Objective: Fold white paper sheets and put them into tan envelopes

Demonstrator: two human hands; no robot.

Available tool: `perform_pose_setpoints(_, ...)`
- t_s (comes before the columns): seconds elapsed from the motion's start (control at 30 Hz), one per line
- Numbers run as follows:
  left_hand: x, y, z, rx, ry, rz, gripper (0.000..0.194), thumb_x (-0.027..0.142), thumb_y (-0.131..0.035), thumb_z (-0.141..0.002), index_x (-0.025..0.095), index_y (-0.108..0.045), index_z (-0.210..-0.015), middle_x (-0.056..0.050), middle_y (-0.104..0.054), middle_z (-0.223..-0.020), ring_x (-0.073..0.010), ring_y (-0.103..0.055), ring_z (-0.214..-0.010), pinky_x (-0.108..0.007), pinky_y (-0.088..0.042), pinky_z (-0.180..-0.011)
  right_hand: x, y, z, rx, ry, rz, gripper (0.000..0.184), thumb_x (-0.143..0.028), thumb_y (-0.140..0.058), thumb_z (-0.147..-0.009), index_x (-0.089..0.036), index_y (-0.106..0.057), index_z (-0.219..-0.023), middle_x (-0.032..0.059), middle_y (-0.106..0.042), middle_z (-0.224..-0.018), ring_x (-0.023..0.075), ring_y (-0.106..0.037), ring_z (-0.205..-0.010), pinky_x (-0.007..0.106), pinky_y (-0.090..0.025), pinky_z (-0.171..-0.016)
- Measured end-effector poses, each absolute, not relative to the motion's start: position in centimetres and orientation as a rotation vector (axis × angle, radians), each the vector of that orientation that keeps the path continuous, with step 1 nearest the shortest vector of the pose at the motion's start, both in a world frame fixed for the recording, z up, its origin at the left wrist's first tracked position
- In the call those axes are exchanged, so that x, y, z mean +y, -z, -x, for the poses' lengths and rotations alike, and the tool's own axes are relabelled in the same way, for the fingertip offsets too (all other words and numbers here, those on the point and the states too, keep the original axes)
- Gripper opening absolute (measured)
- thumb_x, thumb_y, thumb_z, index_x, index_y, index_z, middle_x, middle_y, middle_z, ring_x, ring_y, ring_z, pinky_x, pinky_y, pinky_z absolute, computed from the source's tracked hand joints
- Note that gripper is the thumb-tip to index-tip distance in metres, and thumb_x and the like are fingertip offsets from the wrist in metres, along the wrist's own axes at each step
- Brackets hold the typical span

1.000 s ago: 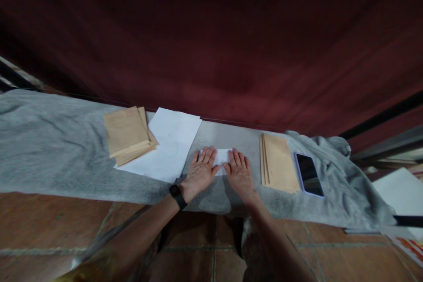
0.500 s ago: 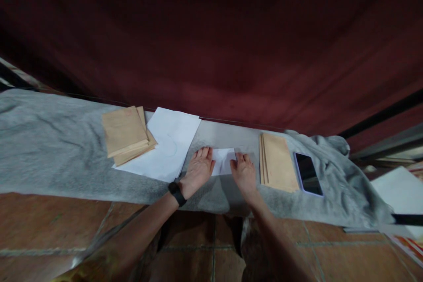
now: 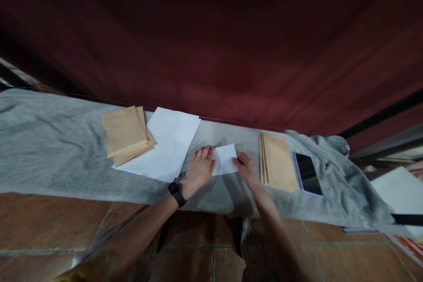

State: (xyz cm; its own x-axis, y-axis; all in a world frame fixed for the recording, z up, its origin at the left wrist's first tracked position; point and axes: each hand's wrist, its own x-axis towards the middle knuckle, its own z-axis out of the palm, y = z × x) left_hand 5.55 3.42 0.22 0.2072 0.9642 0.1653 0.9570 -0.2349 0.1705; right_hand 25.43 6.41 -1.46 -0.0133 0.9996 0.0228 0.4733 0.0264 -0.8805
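Note:
A small white piece of paper (image 3: 224, 158), apparently folded, lies on the grey cloth between my hands. My left hand (image 3: 198, 168) rests flat at its left end, fingers stretched out, with a black watch on the wrist. On the opposite side my right hand (image 3: 245, 167) pinches the paper's right edge between thumb and curled fingers. Left of my left hand are larger white sheets (image 3: 170, 134), the top one bearing a faint curved line. Brown envelopes (image 3: 124, 130) overlap their left part. To the right of my right hand lies another stack of brown envelopes (image 3: 279, 161).
A phone (image 3: 308, 174) with a light purple edge lies beside the right stack. The grey cloth (image 3: 59, 141) covers a narrow bench-like surface, wrinkled at both ends. A dark red curtain-like cloth (image 3: 211, 53) hangs behind. Tiled floor (image 3: 49, 220) shows in front.
My right hand has gone from lying on the paper to pinching its right edge, which now sits slightly raised or turned. My left hand has stayed in place.

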Motion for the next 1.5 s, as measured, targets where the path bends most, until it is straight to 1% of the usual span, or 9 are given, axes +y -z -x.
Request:
perform_pose_setpoints(0.13, 4.1, -0.7, -5.5, 1.842, -0.669, -2.222, 0.059, 0.033, -0.042, -0.1, 0.011, -0.031, -0.154, -0.019, -0.046, -0.153, -0.0305, -0.046, -0.138, -0.046, -0.039, -0.112, 6.6, 0.1, -25.7, -1.231, -1.216, 1.336, 0.031, -0.051, -0.067, -0.073, -0.021, -0.061, -0.081, -0.0031, -0.06, -0.066, 0.0144, -0.053, -0.057, 0.024, -0.041, -0.044)
perform_pose_setpoints(0.23, 4.9, -1.0, -5.2, 1.753, -0.882, -2.042, 0.056, 0.033, -0.048, -0.097, 0.014, -0.039, -0.15, -0.017, -0.054, -0.145, -0.0283, -0.053, -0.131, -0.043, -0.044, -0.107, 6.5, -1.1, -25.9, -1.112, -1.295, 1.277, 0.034, -0.053, -0.074, -0.069, -0.022, -0.064, -0.08, -0.0036, -0.061, -0.066, 0.0132, -0.052, -0.056, 0.023, -0.04, -0.045)
perform_pose_setpoints(0.37, 5.7, -1.0, -4.7, 1.708, -0.895, -1.847, 0.021, 0.027, -0.058, -0.089, 0.019, -0.067, -0.106, -0.007, -0.068, -0.102, -0.0219, -0.064, -0.092, -0.034, -0.05, -0.083, 6.3, -1.9, -26.0, -1.063, -1.305, 1.252, 0.036, -0.053, -0.079, -0.066, -0.022, -0.067, -0.078, -0.0053, -0.058, -0.06, 0.0108, -0.046, -0.052, 0.023, -0.035, -0.045)
perform_pose_setpoints(0.47, 6.0, -0.7, -4.5, 1.615, -0.827, -1.714, 0.011, 0.025, -0.058, -0.085, 0.019, -0.062, -0.076, 0.001, -0.059, -0.071, -0.0153, -0.055, -0.067, -0.027, -0.043, -0.064, 6.3, -2.1, -26.0, -1.036, -1.306, 1.246, 0.037, -0.054, -0.081, -0.066, -0.021, -0.069, -0.078, -0.0048, -0.061, -0.062, 0.0109, -0.049, -0.054, 0.023, -0.036, -0.049)
perform_pose_setpoints(0.57, 5.9, -0.3, -4.8, 1.476, -0.879, -1.543, 0.015, 0.024, -0.056, -0.082, 0.02, -0.054, -0.068, 0.005, -0.051, -0.061, -0.0127, -0.048, -0.059, -0.024, -0.034, -0.057, 6.1, -2.1, -25.7, -0.88, -1.31, 1.213, 0.04, -0.054, -0.083, -0.065, -0.021, -0.07, -0.083, -0.002, -0.07, -0.073, 0.0141, -0.058, -0.064, 0.025, -0.044, -0.057)
perform_pose_setpoints(0.73, 5.5, 0.1, -5.5, 1.343, -1.11, -1.21, 0.014, 0.029, -0.06, -0.078, 0.02, -0.052, -0.07, 0.006, -0.049, -0.062, -0.0116, -0.046, -0.058, -0.023, -0.032, -0.054, 5.1, -1.6, -24.3, -0.783, -1.516, 1.134, 0.046, -0.047, -0.085, -0.063, -0.021, -0.072, -0.099, 0.0041, -0.077, -0.095, 0.02, -0.068, -0.08, 0.029, -0.052, -0.068)
perform_pose_setpoints(0.93, 4.9, -0.3, -5.7, 1.257, -1.162, -1.018, 0.016, 0.031, -0.068, -0.072, 0.019, -0.058, -0.076, 0.004, -0.058, -0.068, -0.0125, -0.052, -0.061, -0.024, -0.038, -0.057, 4.5, -0.4, -22.8, -0.869, -1.557, 1.191, 0.038, -0.04, -0.08, -0.063, -0.02, -0.072, -0.094, 0.0009, -0.076, -0.08, 0.0179, -0.064, -0.065, 0.028, -0.049, -0.06)
perform_pose_setpoints(1.2, 5.6, -2.4, -4.7, 1.286, -1.293, -0.88, 0.032, 0.043, -0.074, -0.071, 0.019, -0.068, -0.092, 0.003, -0.06, -0.069, -0.0132, -0.055, -0.063, -0.023, -0.039, -0.057, 4.8, -1.2, -24.9, -1.084, -1.785, 1.115, 0.037, -0.039, -0.084, -0.064, -0.019, -0.076, -0.094, 0.0003, -0.077, -0.083, 0.0176, -0.065, -0.069, 0.028, -0.049, -0.067)
perform_pose_setpoints(1.5, 5.9, -2.3, -3.8, 1.32, -1.407, -0.901, 0.017, 0.033, -0.071, -0.07, 0.019, -0.063, -0.074, 0.004, -0.058, -0.057, -0.0105, -0.048, -0.052, -0.022, -0.037, -0.052, 5.4, -1.3, -24.8, -0.596, -1.692, 1.099, 0.034, -0.033, -0.086, -0.067, -0.022, -0.072, -0.096, 0.0009, -0.079, -0.089, 0.0191, -0.072, -0.079, 0.028, -0.056, -0.067)
